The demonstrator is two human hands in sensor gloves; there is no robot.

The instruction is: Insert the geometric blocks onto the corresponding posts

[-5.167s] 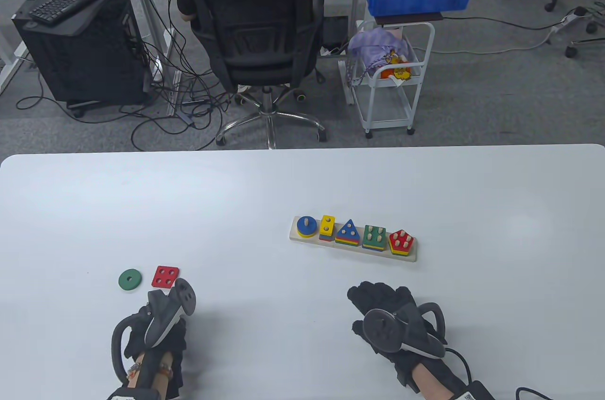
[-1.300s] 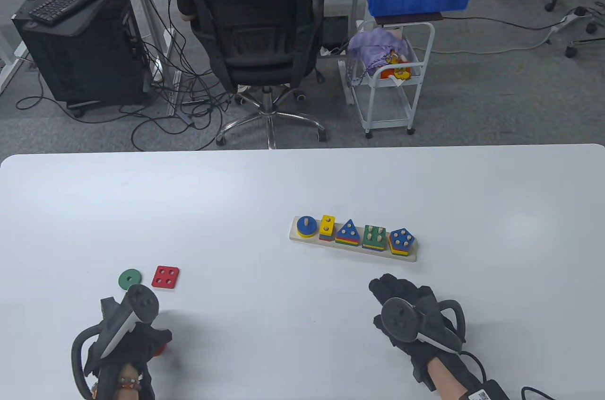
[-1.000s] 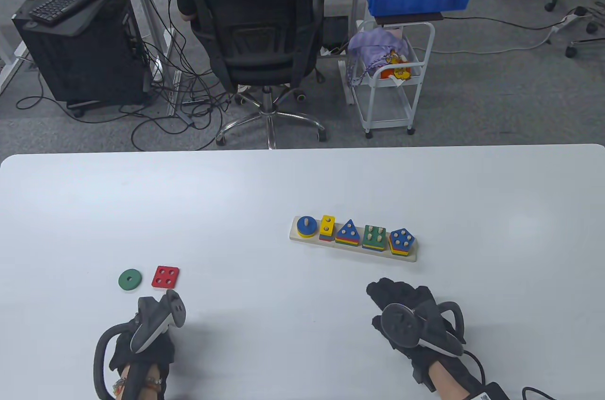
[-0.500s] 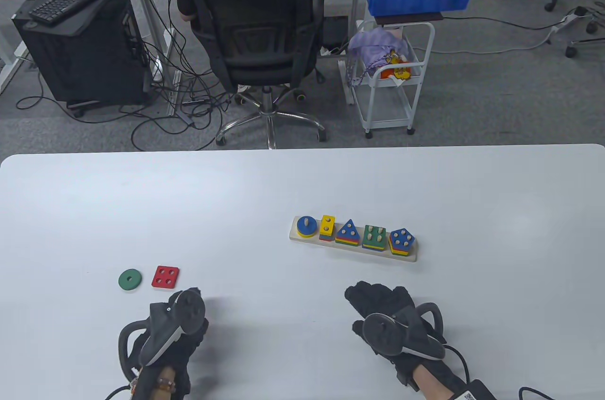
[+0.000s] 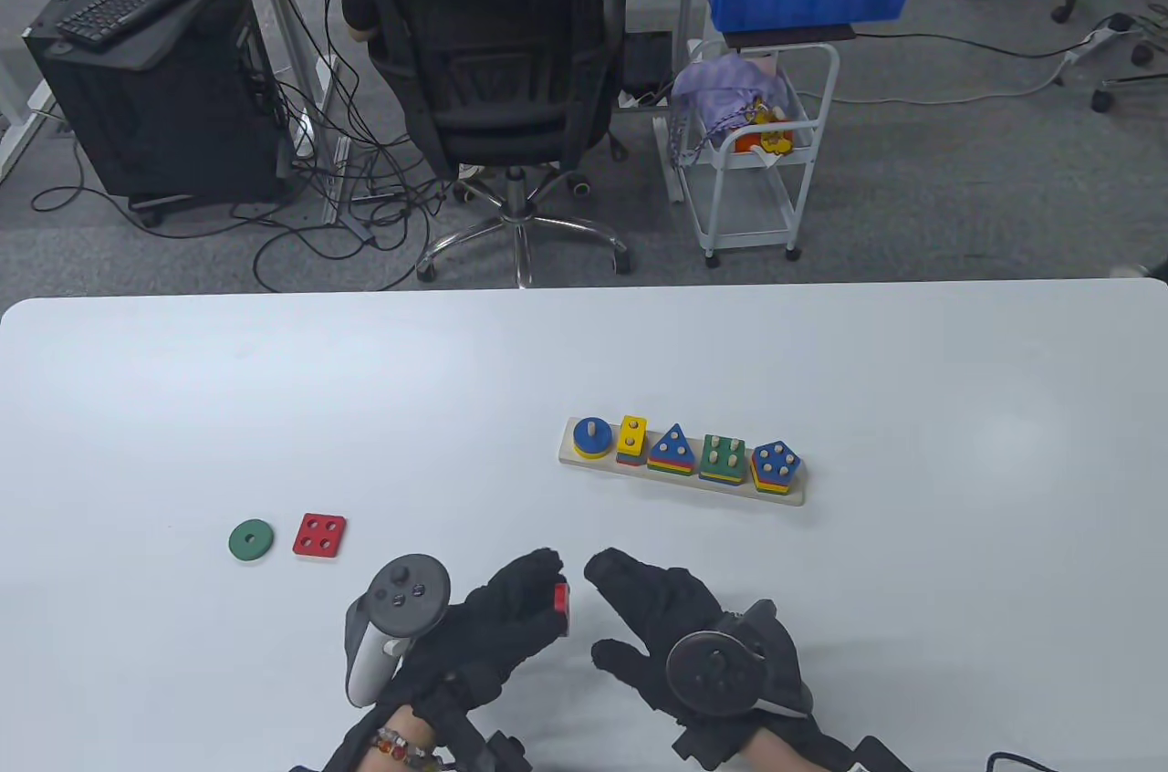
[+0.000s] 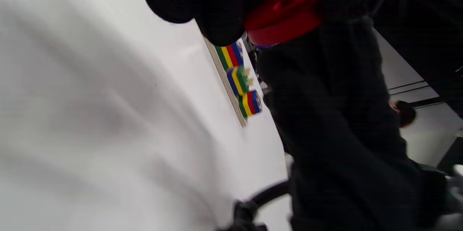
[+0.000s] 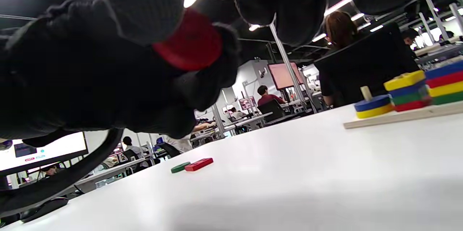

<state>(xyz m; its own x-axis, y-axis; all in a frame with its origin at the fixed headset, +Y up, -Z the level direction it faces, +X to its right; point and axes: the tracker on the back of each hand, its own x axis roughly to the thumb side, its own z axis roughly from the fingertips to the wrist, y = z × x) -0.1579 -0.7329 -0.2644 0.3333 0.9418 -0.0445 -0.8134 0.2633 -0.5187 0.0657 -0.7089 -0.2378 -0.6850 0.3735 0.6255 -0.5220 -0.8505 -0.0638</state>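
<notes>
No readable text, label, brand, number or sign anywhere; screens in the right wrist view too small and blurred to make out.

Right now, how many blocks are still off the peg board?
3. Green ring and red four-hole square lie side by side on the table's near left. A red block is gripped in the left hand. More could be hidden under the gloves.

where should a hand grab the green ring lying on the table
Pinch the green ring across its outer rim from straight above. It lies flat on the table, so only the top and edge are exposed, and the red square block beside it crowds that side.
</notes>
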